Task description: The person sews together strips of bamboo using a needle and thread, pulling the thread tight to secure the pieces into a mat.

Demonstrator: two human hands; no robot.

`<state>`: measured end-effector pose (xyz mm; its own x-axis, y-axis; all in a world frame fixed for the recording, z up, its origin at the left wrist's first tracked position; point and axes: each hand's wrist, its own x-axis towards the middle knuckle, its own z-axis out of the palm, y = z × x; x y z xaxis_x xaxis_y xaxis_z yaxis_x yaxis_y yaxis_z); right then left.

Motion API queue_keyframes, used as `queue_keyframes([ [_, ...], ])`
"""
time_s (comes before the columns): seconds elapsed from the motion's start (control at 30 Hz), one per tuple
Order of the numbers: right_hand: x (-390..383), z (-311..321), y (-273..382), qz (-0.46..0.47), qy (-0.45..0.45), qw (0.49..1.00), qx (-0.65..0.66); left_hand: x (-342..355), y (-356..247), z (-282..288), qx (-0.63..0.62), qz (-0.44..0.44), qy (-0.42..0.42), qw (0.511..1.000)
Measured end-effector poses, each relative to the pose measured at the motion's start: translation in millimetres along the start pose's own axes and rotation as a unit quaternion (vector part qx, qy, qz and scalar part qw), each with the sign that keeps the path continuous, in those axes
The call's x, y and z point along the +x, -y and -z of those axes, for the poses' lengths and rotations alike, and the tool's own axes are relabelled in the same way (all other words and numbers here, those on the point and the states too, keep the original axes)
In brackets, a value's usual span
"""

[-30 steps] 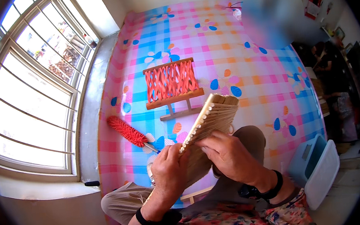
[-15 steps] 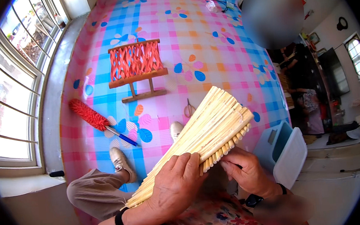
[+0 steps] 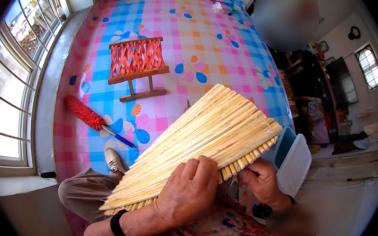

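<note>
A fan-shaped mat of pale, dry plant stalks (image 3: 199, 139) lies slantwise across my lap, its wide end at the right. It is doubled over: a second row of cut stalk ends shows beneath the near edge, and thread stitches mark the wide end. My left hand (image 3: 188, 187) is closed over the near edge, knuckles up. Under the wide end, my right hand (image 3: 263, 179) is closed, thumb and fingers pinched beside the lower stalk ends. What lies in that pinch, perhaps thread, is too hidden to tell.
A wooden stand wound with red strips (image 3: 135, 58) stands ahead on the checked floor covering (image 3: 220, 62). A red duster with a blue handle (image 3: 84, 112) lies left of it. Close by my right hand is a lidded plastic bin (image 3: 295, 163). Barred windows (image 3: 7, 96) line the left.
The stalk mat has spread wider and come flatter, its wide end shifting right. It now covers most of the scissors and one shoe. Both hands keep their grip; the view has shifted slightly.
</note>
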<state>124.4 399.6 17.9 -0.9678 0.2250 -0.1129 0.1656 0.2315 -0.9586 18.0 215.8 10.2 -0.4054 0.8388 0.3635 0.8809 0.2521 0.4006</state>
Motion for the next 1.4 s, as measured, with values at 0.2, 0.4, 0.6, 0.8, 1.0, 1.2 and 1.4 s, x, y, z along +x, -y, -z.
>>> queue_keyframes([
  [0.2,12.1,-11.5,-27.9,0.037,-0.003,0.999,-0.029,-1.8,15.9,-4.7,0.058,-0.012,0.027,0.998],
  [0.4,26.6,-40.9,-45.0,0.022,0.064,0.997,0.028,-36.2,36.6,-33.1,0.026,0.066,0.041,0.997],
  [0.6,22.5,-39.2,-46.5,-0.04,0.047,0.996,0.068,-35.9,41.0,-35.8,-0.009,0.076,0.042,0.996],
  [0.8,18.5,-24.2,-31.1,-0.133,0.048,0.99,0.028,-32.6,36.6,-45.0,-0.025,0.039,0.038,0.998],
  [1.0,21.3,-17.1,-31.0,-0.068,0.039,0.993,-0.089,-27.6,35.2,-51.1,0.005,0.012,-0.009,1.0],
  [1.2,18.4,-14.6,-35.6,-0.176,0.051,0.983,-0.021,-26.7,37.0,-48.8,0.022,0.0,0.003,1.0],
  [1.4,27.2,-10.4,-27.2,-0.013,0.034,0.988,-0.149,-26.2,37.8,-46.7,0.008,-0.002,-0.001,1.0],
])
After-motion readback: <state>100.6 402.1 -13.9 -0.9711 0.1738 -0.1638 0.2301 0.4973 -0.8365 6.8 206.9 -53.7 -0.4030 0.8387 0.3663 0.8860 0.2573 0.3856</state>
